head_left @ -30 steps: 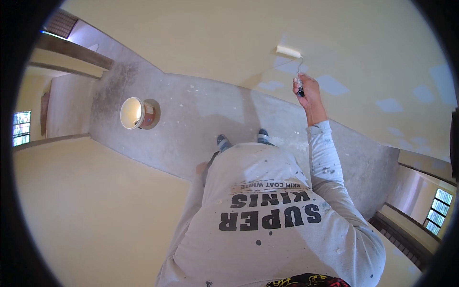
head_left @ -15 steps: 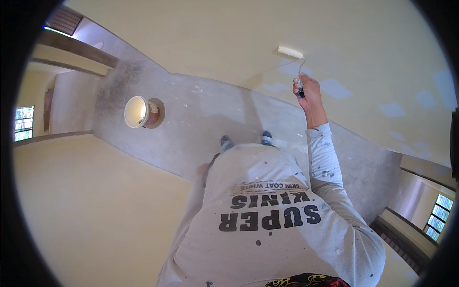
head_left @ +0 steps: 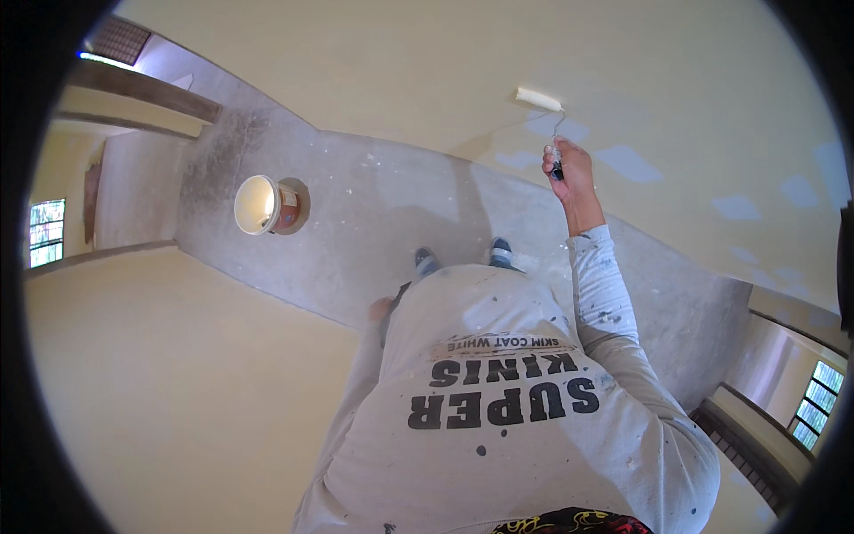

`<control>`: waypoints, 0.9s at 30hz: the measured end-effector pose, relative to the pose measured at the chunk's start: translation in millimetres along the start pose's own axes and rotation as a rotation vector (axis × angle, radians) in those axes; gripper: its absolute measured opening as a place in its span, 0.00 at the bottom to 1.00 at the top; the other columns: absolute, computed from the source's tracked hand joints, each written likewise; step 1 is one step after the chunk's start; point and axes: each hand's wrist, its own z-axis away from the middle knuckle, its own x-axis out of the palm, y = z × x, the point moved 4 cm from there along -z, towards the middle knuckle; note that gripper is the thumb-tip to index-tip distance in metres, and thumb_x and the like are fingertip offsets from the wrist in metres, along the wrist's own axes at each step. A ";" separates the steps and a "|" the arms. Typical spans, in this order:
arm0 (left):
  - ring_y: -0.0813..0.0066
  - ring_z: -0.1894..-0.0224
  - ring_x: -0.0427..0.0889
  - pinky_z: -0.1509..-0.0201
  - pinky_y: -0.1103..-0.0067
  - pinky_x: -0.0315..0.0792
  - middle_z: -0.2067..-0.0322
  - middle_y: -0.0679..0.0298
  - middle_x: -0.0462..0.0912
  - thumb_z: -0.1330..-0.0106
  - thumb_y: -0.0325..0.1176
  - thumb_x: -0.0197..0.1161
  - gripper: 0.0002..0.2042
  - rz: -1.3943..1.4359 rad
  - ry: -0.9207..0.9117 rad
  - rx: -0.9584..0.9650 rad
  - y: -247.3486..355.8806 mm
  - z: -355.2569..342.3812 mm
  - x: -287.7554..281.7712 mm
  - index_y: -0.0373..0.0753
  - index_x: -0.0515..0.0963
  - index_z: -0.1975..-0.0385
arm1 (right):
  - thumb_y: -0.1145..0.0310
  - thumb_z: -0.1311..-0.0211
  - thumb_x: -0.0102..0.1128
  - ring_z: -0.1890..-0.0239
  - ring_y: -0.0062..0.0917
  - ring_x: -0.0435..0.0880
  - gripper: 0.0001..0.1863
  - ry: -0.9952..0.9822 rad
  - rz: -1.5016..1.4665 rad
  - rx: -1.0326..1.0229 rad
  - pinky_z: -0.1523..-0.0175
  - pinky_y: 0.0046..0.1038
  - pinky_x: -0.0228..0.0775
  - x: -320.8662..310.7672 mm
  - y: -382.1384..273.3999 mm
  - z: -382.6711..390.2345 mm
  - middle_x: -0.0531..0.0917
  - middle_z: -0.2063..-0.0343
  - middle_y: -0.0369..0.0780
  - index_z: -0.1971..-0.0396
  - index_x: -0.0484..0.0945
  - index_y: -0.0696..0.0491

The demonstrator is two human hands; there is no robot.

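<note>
My right hand (head_left: 570, 169) is wrapped round the handle of a paint roller (head_left: 539, 99), with the arm stretched forward. The roller's pale sleeve lies against the cream wall (head_left: 400, 67), joined to the handle by a bent wire frame. Patches of light fall on the wall beside it. Down by my hip, my left hand (head_left: 382, 309) shows only in part; its fingers are hidden by my body, so whether it holds anything cannot be seen.
On the grey concrete floor (head_left: 356, 214), ahead to the left, stands a paint bucket (head_left: 258, 206) with a white rim. A second cream wall (head_left: 178, 356) runs along my left side. A doorway opens at the far left, and a barred window (head_left: 816, 405) is at the right.
My right hand and the roller have shifted very slightly left in the picture. The grip on the handle is the same, and my left hand stays low at my side.
</note>
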 end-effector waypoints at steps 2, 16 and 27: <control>0.51 0.48 0.80 0.45 0.60 0.72 0.53 0.51 0.83 0.30 0.50 0.46 0.20 -0.007 -0.056 -0.113 11.4 -6.9 3.3 0.47 0.83 0.55 | 0.73 0.32 0.51 0.81 0.22 0.72 0.08 0.017 0.000 0.007 0.79 0.23 0.65 -5.8 -0.2 -5.3 0.75 0.76 0.40 0.57 0.71 0.60; 0.45 0.54 0.81 0.49 0.56 0.72 0.64 0.48 0.84 0.34 0.51 0.50 0.21 -0.168 -0.024 0.020 30.1 -7.1 -21.1 0.38 0.79 0.69 | 0.72 0.30 0.52 0.82 0.19 0.72 0.07 -0.036 -0.009 -0.124 0.81 0.22 0.63 41.9 -45.8 60.5 0.75 0.77 0.38 0.58 0.72 0.59; 0.44 0.57 0.82 0.52 0.55 0.73 0.61 0.47 0.83 0.33 0.52 0.48 0.20 -0.147 0.013 -0.005 23.5 -3.3 -23.9 0.42 0.81 0.64 | 0.71 0.30 0.51 0.81 0.19 0.71 0.08 -0.041 0.023 -0.076 0.79 0.21 0.63 24.2 -21.0 30.1 0.75 0.76 0.39 0.58 0.71 0.59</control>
